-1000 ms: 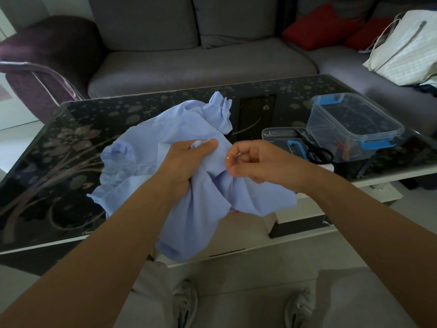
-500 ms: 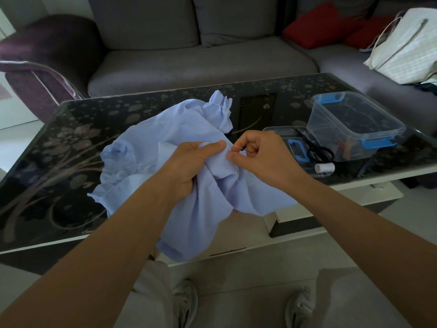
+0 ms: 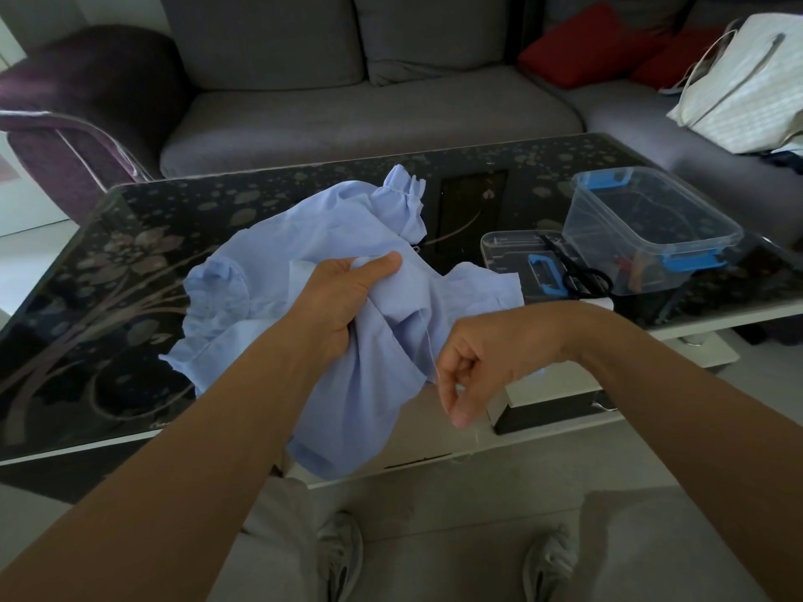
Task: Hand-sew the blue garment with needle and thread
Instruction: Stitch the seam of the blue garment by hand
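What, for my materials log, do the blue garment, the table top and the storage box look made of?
Blue garment: thin woven cloth, probably cotton or a blend, matte; it creases softly and has gathered ruffles. Table top: dark glossy glass, likely, with a printed floral pattern and reflections. Storage box: clear plastic with blue clips; the contents show through.

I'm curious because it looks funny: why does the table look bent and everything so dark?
In the head view the wide-angle lens bows the table edges; the same view is dim, brightest on the floor at far left; the thread near the right hand shows only faintly.
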